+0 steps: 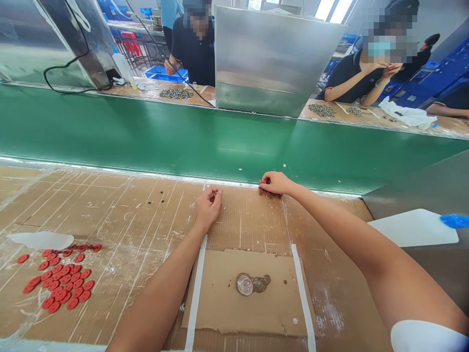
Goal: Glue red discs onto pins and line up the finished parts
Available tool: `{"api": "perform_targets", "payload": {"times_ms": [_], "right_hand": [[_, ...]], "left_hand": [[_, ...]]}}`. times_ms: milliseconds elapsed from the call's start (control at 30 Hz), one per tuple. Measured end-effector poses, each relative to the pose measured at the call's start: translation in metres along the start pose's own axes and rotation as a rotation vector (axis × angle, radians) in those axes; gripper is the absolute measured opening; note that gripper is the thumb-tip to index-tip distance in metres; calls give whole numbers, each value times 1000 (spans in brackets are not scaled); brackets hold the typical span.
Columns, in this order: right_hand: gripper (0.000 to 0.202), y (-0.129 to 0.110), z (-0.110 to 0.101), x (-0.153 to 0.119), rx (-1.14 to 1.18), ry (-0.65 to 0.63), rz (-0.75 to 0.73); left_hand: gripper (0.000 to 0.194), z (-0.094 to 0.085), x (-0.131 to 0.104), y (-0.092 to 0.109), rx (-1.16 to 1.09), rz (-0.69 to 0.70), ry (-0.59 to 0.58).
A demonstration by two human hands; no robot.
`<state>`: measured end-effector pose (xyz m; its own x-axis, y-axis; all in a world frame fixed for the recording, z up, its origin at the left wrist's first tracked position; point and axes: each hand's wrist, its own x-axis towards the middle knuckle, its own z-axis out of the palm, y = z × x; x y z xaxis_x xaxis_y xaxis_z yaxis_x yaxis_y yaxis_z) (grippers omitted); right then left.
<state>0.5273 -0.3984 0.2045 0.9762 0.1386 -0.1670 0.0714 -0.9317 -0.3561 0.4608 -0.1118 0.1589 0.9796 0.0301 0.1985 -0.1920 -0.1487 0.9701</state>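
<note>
My right hand [275, 183] reaches to the far edge of the cardboard-covered table [234, 220], its fingers closed at a small pile of dark red pieces [270, 194]. My left hand [208, 205] is raised over the table to the left of it, thumb and fingers pinched together; what they hold, if anything, is too small to tell. Between my forearms lies a taped cardboard sheet [227, 313] with a small round clear dish [244, 284] and a wet brown patch beside it. Many red discs [66, 278] are heaped at the left.
A green belt [164, 132] runs behind the table. A white bottle with a blue tip [414, 227] lies at the right. A white flat piece [42, 240] is by the discs. Two people work across the belt, beside a metal panel [271, 58].
</note>
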Motion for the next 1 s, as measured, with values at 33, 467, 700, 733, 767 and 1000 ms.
{"api": "perform_targets", "payload": {"times_ms": [33, 467, 700, 733, 767, 1000], "right_hand": [[11, -3, 2, -7, -4, 0, -24], [40, 13, 3, -62, -8, 337, -340], [56, 52, 11, -1, 52, 158, -282], [54, 52, 14, -2, 44, 170, -319], [52, 51, 16, -5, 35, 193, -357], [31, 39, 22, -39, 78, 264, -520]], "left_hand": [[23, 0, 0, 0, 0, 2, -1], [22, -1, 0, 2, 22, 11, -13], [22, 0, 0, 3, 5, 7, -10], [23, 0, 0, 3, 3, 7, -11], [22, 0, 0, 3, 3, 6, -12], [21, 0, -1, 6, 2, 2, -13]]}}
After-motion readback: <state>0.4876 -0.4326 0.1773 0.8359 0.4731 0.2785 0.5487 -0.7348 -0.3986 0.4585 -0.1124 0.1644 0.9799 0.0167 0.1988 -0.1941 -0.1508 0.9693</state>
